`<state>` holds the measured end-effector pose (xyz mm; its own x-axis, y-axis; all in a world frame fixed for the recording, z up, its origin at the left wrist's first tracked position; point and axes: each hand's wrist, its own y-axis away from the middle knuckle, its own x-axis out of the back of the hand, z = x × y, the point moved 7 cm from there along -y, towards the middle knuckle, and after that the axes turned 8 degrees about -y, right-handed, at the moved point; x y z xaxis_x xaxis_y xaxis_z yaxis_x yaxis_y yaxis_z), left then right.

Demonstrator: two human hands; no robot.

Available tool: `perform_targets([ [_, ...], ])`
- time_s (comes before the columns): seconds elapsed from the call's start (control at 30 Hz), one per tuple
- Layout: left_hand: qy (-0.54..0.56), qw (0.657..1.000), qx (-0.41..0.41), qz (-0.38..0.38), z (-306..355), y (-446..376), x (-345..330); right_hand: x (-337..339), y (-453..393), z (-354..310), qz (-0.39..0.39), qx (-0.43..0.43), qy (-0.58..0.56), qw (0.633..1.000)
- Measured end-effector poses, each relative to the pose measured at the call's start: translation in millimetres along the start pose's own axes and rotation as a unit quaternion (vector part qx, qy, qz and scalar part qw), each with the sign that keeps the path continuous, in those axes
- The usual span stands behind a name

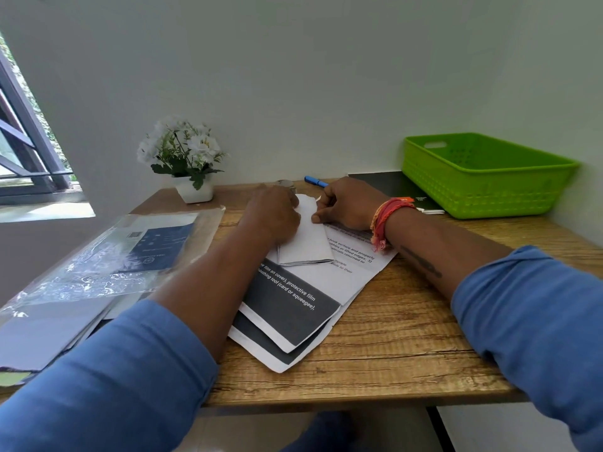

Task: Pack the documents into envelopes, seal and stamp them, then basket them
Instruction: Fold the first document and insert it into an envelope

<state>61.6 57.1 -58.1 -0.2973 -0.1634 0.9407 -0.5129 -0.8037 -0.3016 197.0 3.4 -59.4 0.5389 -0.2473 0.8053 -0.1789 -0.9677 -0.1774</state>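
1. Surface: a wooden table (391,337) with a pronounced brown grain and a straight front edge; it stands against a plain pale wall (310,76), with a dark-framed window (23,151) on the far left
2. Landmark: a white paper envelope (305,239), rectangular and matte, lies near the table centre on top of the printed documents (293,305)
3. Documents: folded white sheets with dark grey bands and white lettering, fanned out below the envelope toward the front edge; their edges are uneven
4. Left hand (272,212): rests on the left part of the envelope, fingers curled down over its upper edge; whether they pinch the paper cannot be told
5. Right hand (347,203): sits at the envelope's upper right corner, fingers curled together, thumb tip pressed to the paper; a red and orange thread band (386,218) circles the wrist
6. Both forearms wear rolled blue sleeves (535,308)
7. Right of the envelope, at the wall: a bright green plastic basket (483,187), rectangular, perforated walls, slot handle; it rests partly on a black notebook (396,187)
8. Behind the envelope: a blue pen (316,181) and a small round metallic item, partly hidden
9. Left of the envelope: a glossy, creased clear plastic sleeve (107,259) holding grey and navy sheets
10. Behind and left of the envelope: white flowers in a square white pot (192,190)
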Motion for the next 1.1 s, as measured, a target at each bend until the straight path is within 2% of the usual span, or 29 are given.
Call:
perform_targets([
  [0.1,-0.006,0.999,-0.048,0.005,9.9,-1.1,-4.1,-0.2,1.0,-3.2,0.000,0.007,0.010,1.000],
  [0.2,0.000,0.996,-0.088,-0.023,18.5,-0.9,-12.5,0.0,2.1,-4.0,-0.002,0.013,0.024,1.000],
  [0.43,-0.055,0.992,-0.096,-0.061,18.3,-6.2,-23.6,2.3,1.7,-1.9,0.000,-0.002,0.032,0.999],
  [0.6,-0.051,0.992,-0.084,-0.076,16.1,-11.8,-29.2,-6.4,1.3,-12.6,-0.074,-0.023,0.146,0.986],
  [1.1,-0.059,0.991,-0.084,-0.086,13.9,-16.0,-34.4,0.4,23.0,-18.1,-0.202,-0.034,0.137,0.969],
])
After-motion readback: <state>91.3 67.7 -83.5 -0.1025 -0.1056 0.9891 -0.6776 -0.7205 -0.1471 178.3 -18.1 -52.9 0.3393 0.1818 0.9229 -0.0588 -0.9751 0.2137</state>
